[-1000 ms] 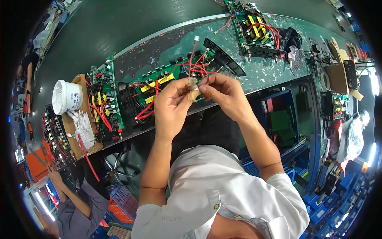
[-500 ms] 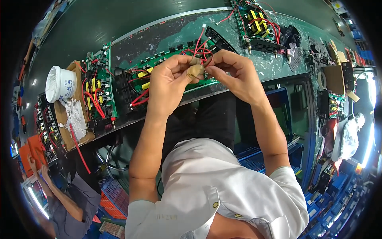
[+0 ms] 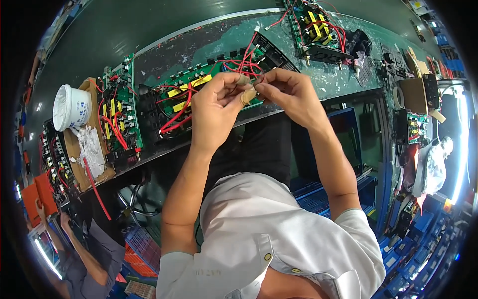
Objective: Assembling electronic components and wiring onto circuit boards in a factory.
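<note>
My left hand [image 3: 219, 107] and my right hand [image 3: 290, 97] meet fingertip to fingertip over the front edge of a green circuit board [image 3: 201, 79]. Both are closed in a pinch. Tan covers [image 3: 246, 95] wrap the left thumb and a fingertip. A thin dark-red wire [image 3: 263, 74] curves down into the right fingertips. Whatever sits between the left fingertips is hidden. Several red wires [image 3: 247, 52] rise from the board just behind my hands, one tipped with a white connector. Yellow-wrapped parts [image 3: 191, 85] and thick red cables [image 3: 174, 124] show left of my left hand.
Another wired board [image 3: 318, 30] stands at the back right beside a black cloth [image 3: 359, 42]. On the left are a further board [image 3: 119, 107], a white bucket [image 3: 72, 107] and a cardboard box [image 3: 94, 149]. A co-worker's hand [image 3: 41, 209] touches an orange sheet [image 3: 37, 192] at lower left.
My hands stay together and have shifted slightly; the left fingers have turned a little. The view has tilted slightly. At lower left, the co-worker's hands have moved apart.
</note>
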Available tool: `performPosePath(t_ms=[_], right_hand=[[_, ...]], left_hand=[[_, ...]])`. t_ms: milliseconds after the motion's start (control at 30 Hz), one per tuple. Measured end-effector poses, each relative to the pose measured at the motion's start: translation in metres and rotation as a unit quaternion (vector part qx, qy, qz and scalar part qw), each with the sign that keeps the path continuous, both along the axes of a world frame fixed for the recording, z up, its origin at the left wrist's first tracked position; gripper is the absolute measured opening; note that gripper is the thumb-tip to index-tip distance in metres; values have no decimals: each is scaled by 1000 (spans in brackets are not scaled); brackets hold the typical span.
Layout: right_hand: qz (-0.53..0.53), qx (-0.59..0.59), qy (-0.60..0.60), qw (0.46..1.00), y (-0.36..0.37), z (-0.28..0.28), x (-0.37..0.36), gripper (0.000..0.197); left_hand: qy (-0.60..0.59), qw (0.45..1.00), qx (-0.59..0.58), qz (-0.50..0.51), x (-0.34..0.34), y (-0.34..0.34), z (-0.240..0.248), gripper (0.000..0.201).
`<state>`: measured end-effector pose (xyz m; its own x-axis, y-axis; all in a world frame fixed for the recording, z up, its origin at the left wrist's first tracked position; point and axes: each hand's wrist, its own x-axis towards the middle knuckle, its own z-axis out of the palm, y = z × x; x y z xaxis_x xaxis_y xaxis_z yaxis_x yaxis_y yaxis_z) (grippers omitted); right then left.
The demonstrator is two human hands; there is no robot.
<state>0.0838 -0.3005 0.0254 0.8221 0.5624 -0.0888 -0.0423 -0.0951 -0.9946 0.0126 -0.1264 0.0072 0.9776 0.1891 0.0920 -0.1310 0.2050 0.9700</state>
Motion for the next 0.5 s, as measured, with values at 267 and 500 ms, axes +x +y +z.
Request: performPosePath(t_ms=[267,500], right_hand=[[-20,-28,40,999,1,-6,-7,17],[-100,-290,-183,934,-3,-10,-9,20]], left_hand=[[-15,999,50,15,-1,-2,-14,24],[-10,997,63,54,-10,15,12,25]])
